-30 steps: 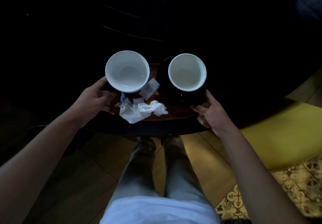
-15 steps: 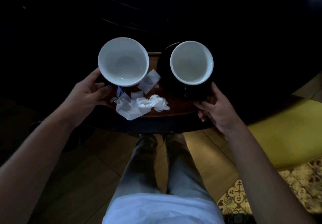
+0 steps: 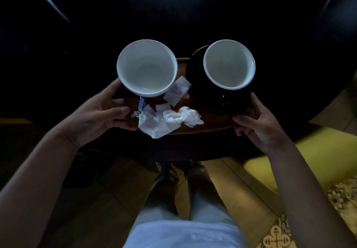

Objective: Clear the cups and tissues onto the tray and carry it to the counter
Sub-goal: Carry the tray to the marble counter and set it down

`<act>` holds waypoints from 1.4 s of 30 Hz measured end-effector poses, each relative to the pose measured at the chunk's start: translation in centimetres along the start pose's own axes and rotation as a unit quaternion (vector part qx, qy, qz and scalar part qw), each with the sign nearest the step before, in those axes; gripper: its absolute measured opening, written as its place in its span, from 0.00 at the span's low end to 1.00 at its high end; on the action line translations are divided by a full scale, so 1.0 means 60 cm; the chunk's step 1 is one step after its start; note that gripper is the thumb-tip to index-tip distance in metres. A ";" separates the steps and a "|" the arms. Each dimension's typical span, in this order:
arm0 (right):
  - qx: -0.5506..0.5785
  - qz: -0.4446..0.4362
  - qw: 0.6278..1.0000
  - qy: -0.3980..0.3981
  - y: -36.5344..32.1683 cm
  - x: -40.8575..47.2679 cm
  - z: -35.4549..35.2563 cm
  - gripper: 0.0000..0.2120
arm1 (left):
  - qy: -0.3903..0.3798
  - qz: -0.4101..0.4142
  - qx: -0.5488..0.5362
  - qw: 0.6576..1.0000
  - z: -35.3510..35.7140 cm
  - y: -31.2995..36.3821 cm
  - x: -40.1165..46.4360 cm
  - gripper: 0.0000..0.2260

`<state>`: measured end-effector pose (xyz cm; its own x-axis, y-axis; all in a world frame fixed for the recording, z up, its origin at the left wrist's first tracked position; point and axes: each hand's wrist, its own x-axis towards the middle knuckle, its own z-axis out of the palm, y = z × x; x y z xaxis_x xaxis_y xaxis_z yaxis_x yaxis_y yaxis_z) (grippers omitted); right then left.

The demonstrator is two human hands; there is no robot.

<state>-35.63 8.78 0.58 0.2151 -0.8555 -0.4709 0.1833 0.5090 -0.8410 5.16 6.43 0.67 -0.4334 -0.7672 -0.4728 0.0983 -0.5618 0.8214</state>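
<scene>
The left hand (image 3: 100, 115) grips the left edge of the wooden tray (image 3: 210, 121), thumb on top beside the rim and fingers curled under; the right hand (image 3: 258, 127) clamps the tray's right edge the same way. On the tray stand 2 white-lined cups: the left cup (image 3: 147, 67) at the left end, the right cup (image 3: 229, 64) on a dark saucer (image 3: 197, 85) at the right end. Between and in front of them lie crumpled tissues (image 3: 170, 121), a torn paper sachet (image 3: 176, 91) and a small blue wrapper (image 3: 142, 102). Compared with 0.5 s ago, the tray sits lower in view and nearer the body, above the dark round table (image 3: 135, 151). The yellow seat (image 3: 316, 159) shows at the right, the person's legs below.
</scene>
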 end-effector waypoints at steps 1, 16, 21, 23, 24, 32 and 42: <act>0.009 -0.012 1.000 -0.012 -0.011 -0.004 0.001 0.34 | -0.001 0.004 -0.002 1.000 0.005 0.009 -0.002 0.36; 0.052 -0.097 0.993 0.033 -0.178 -0.066 0.049 0.36 | 0.013 0.109 0.051 0.993 0.070 0.182 -0.031 0.37; 0.029 -0.135 0.990 0.029 -0.228 -0.086 0.064 0.32 | 0.021 0.160 0.060 0.985 0.085 0.232 -0.045 0.35; 0.031 -0.150 0.988 0.020 -0.246 -0.091 0.070 0.33 | 0.022 0.181 0.063 0.981 0.090 0.247 -0.051 0.34; 0.034 -0.159 0.987 0.017 -0.254 -0.093 0.073 0.34 | 0.024 0.192 0.063 0.979 0.093 0.254 -0.054 0.34; 0.059 -0.205 0.977 -0.022 -0.291 -0.120 0.094 0.39 | 0.029 0.240 0.073 0.967 0.111 0.290 -0.082 0.31; 0.101 -0.232 0.966 -0.061 -0.299 -0.146 0.107 0.46 | -0.014 0.263 0.046 0.964 0.141 0.312 -0.121 0.28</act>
<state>-34.65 7.76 21.51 0.1752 -0.9845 -0.0112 0.4679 0.0932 -0.8789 2.60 4.11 22.17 -0.3697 -0.9288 0.0245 0.2312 -0.0664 0.9706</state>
